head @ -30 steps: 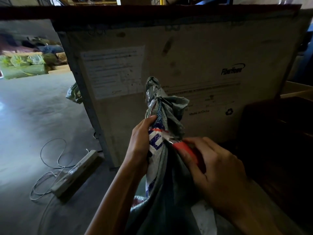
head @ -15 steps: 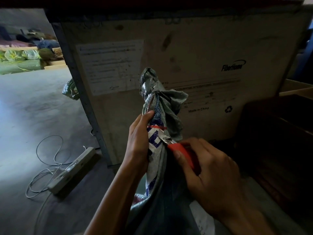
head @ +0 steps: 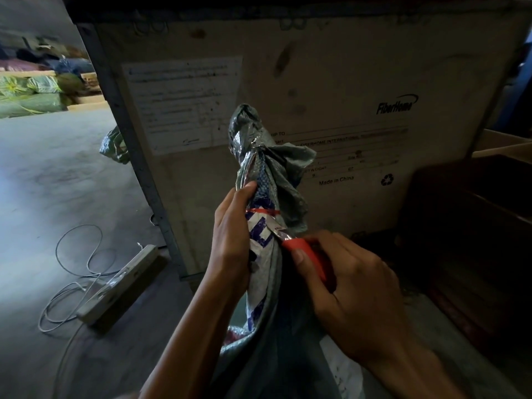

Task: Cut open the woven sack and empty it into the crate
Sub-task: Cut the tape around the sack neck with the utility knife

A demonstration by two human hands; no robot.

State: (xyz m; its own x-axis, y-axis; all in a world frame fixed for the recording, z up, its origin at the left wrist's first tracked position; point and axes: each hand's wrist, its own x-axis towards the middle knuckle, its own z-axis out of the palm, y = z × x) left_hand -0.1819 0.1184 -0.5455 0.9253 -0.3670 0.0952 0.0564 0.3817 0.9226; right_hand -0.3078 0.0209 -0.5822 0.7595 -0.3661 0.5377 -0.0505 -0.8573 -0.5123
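Your cutter is at the tied neck of the woven sack.

Your left hand [head: 230, 240] has its grip wrapped around the gathered neck of the woven sack [head: 267, 254], just below the red tie [head: 263, 211], holding it upright in front of the large cardboard box [head: 331, 82]. Your right hand [head: 351, 298] is clenched on the red-handled cutter [head: 302, 249], whose metal tip touches the sack beneath the tie. A power strip [head: 121, 280] and its cable [head: 72, 254] lie on the floor [head: 43, 182] to the left.

Cutter [head: 299, 249] lower, off red tie [head: 263, 211]
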